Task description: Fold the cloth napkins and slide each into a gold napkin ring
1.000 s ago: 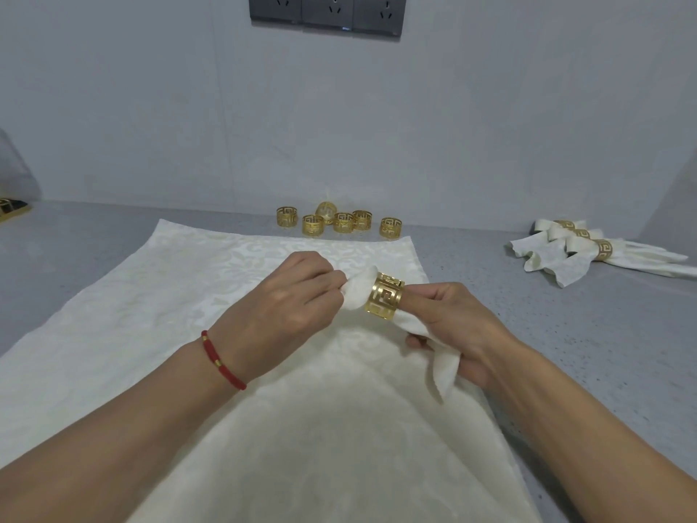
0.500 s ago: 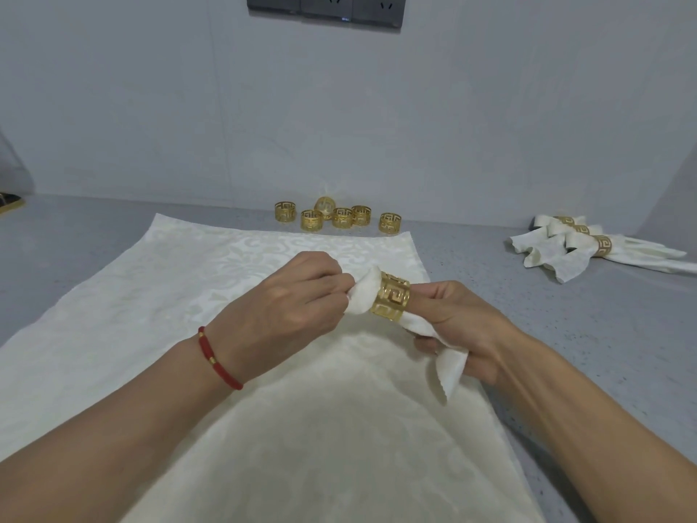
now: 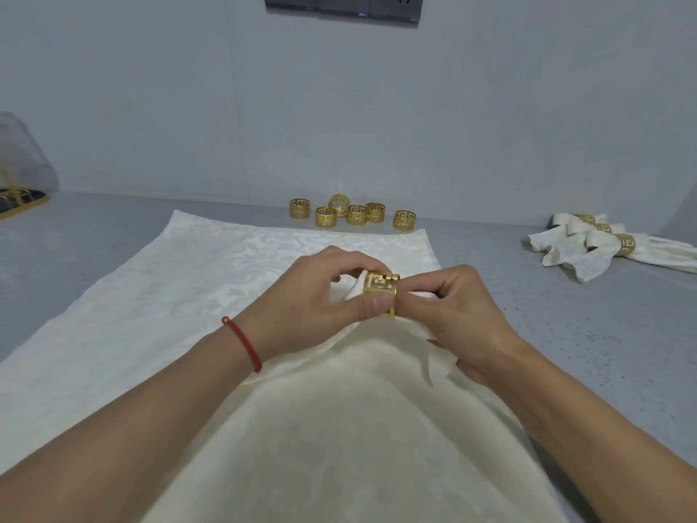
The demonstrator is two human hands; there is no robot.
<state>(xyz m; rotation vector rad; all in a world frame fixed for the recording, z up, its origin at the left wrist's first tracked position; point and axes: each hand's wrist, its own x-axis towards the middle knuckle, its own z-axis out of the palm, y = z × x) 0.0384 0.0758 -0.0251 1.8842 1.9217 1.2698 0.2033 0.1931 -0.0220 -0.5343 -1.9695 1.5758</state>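
Note:
A gold napkin ring point(image 3: 381, 292) with a cut-out key pattern sits around a folded cream napkin point(image 3: 349, 290) in mid-air over the cloth. My left hand point(image 3: 313, 300) pinches the ring with thumb and fingers, and the napkin's tip pokes out under its fingers. My right hand point(image 3: 464, 315) grips the napkin's other end just right of the ring; a loose tail point(image 3: 437, 366) hangs below it. Several spare gold rings point(image 3: 356, 215) stand by the wall. Finished ringed napkins point(image 3: 588, 247) lie at the right.
A large cream patterned cloth point(image 3: 169, 296) covers the grey counter point(image 3: 603, 352) beneath my hands. A dark, gold-edged object point(image 3: 19, 200) lies at the far left edge. The wall with sockets point(image 3: 341, 7) closes the back.
My left hand has shifted from the napkin's tip onto the ring. The ring has turned so its patterned side faces up. Both hands are closer together.

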